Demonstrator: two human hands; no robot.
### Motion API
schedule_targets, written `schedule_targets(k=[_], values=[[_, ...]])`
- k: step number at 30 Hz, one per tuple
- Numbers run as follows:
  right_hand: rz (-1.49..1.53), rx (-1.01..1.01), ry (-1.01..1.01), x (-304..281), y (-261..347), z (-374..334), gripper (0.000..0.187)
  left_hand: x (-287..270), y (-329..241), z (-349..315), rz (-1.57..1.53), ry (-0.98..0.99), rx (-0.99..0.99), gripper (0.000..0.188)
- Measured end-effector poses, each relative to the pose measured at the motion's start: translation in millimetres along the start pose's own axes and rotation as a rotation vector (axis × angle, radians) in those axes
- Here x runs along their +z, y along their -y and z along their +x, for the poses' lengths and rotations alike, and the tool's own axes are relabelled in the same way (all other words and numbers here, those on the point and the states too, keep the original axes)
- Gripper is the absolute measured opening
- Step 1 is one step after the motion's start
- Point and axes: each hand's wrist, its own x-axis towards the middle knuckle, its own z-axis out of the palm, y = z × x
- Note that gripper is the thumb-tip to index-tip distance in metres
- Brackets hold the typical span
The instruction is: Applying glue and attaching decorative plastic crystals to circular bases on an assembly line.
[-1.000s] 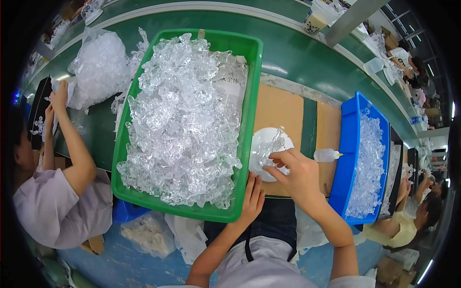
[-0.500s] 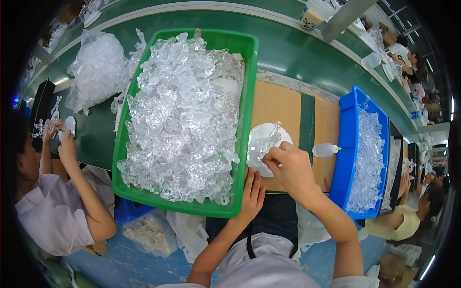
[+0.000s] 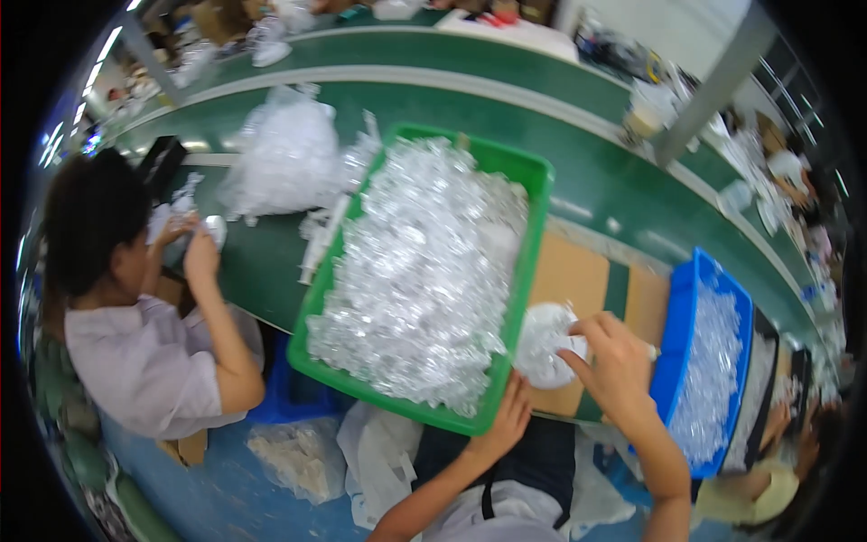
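A round white plate (image 3: 542,372) lies on the brown cardboard in front of me, with clear plastic on it that is blurred. Over its right side is my right hand (image 3: 618,366), thumb and forefinger closed on a small clear plastic piece (image 3: 576,344), its shape smeared by motion. My left hand (image 3: 506,423) has its fingers stretched out by the near edge of the plate, beside the corner of a green bin (image 3: 540,221). That bin is heaped with clear plastic pieces (image 3: 424,271). Whether the left fingertips touch the plate, I cannot tell.
At the right stands a blue bin (image 3: 675,330) of clear pieces. Behind the green bin's left side sits a clear bag (image 3: 287,154) of plastic parts. A co-worker (image 3: 163,334) handles white parts at the left. A metal post (image 3: 718,86) rises at the back right.
The view has swung, so the bins and plate now appear lower and further right. My right hand remains over the plate; the bottle beside the blue bin is now mostly hidden behind it.
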Motion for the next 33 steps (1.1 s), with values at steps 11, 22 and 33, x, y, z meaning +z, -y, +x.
schedule_targets(k=[11, 22, 33], values=[[-0.289, -0.429, 0.413, 16, -111, 116, 0.017, -20, -12, -9, -0.018, 0.008, -0.073, 0.053], [-0.205, -0.182, -0.05, -68, -208, 162, 0.045, -23, -10, -1, -0.017, 0.185, -0.037, 0.056], [-0.158, -0.212, 0.204, -179, -172, -65, 0.019, -25, -21, -7, 0.356, 0.137, -0.028, 0.062]])
